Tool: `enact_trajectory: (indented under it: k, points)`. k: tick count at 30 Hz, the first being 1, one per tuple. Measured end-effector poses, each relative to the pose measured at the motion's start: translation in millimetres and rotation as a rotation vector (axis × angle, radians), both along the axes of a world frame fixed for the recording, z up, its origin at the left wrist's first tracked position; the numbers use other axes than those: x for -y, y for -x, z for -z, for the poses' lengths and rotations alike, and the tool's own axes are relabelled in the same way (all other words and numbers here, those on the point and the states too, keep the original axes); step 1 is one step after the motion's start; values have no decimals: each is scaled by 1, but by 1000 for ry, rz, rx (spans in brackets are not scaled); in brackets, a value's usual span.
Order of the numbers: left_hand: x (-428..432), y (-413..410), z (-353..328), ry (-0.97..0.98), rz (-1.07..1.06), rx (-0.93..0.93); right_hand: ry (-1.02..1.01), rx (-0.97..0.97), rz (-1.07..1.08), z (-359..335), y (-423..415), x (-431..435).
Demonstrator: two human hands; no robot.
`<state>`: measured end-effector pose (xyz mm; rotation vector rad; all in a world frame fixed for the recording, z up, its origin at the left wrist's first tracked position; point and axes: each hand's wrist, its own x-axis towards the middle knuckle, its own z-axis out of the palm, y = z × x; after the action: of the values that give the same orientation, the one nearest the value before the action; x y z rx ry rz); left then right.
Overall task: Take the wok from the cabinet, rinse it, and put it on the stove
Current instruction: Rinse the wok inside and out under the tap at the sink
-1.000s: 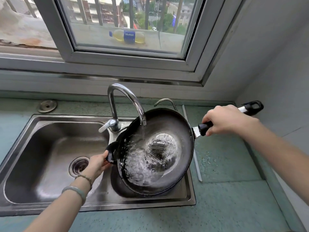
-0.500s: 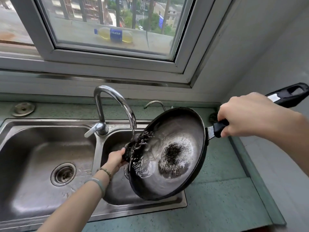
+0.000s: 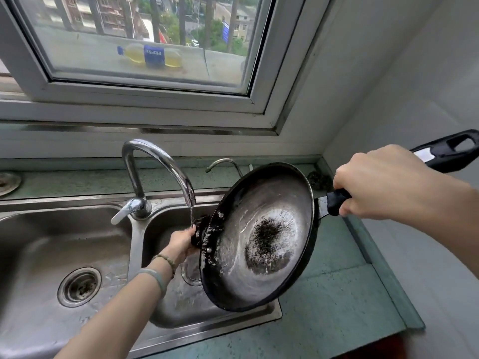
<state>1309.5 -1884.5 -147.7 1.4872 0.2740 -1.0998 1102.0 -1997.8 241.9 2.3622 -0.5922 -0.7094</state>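
Observation:
The black wok (image 3: 261, 237) hangs tilted steeply over the right basin of the steel sink (image 3: 51, 244), its wet grey inside facing me with a dark speckled patch at the bottom. My right hand (image 3: 381, 182) grips its long black handle, raised at the right. My left hand (image 3: 181, 242) holds the small black helper handle at the wok's lower left rim. A thin stream of water runs from the curved tap (image 3: 158, 172) just left of the rim, onto that helper handle.
The green counter (image 3: 334, 307) lies to the right of the sink, ending at a white wall. A dark scouring pad (image 3: 320, 181) sits in the back corner. A smaller tap (image 3: 224, 164) stands behind the wok. The window (image 3: 145, 45) is above.
The wok has been tipped up from near flat to steeply tilted, its long handle lifted. The pooled water has poured out to the left, leaving a wet inside.

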Motion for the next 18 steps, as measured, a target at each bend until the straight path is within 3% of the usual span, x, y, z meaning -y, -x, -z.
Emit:
enact_trajectory:
  k: [18]
  points:
    - [16,-11,10,-125,45,90,-34,126,-73,13,19,-11]
